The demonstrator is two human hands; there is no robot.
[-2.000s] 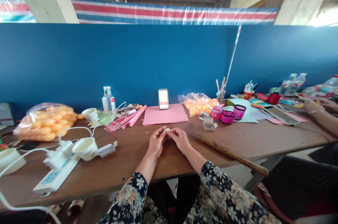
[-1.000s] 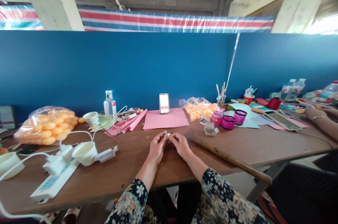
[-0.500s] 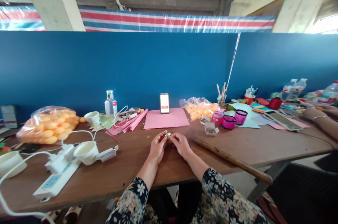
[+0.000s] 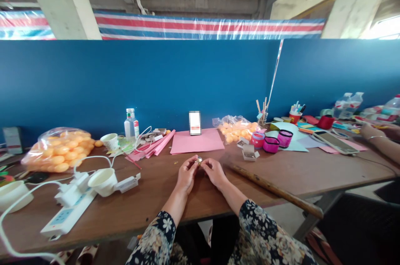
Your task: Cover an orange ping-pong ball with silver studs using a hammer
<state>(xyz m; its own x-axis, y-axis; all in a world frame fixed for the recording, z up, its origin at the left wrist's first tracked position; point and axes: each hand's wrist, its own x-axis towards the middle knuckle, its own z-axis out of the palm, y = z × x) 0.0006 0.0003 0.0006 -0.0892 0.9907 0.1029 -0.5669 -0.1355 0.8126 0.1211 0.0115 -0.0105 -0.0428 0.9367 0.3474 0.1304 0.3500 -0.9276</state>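
Observation:
A small shiny gold-and-silver metal piece [image 4: 199,160] is pinched between my two hands just above the brown table [image 4: 231,211]; its exact kind is too small to make out. My left hand [image 4: 186,174] grips it from the left with thumb and fingertips. From the right, the closed fingertips of my right hand [image 4: 213,172] meet it. Beyond my hands lies a pink sheet [image 4: 196,143], with a phone [image 4: 195,123] standing upright at its back edge. A small open box [image 4: 250,153] sits to the right of my hands.
A wooden stick [image 4: 275,190] lies diagonally at my right, overhanging the front edge. Left are a power strip [image 4: 64,220], a paper cup [image 4: 102,182] and a bag of orange balls [image 4: 61,148]. Purple bands [image 4: 271,144] lie at back right; another person's hand [image 4: 371,132] is far right.
My hands stay in nearly the same place, still pinching the metal piece, with only a slight shift of the fingers. The other person's hand at far right has moved a little.

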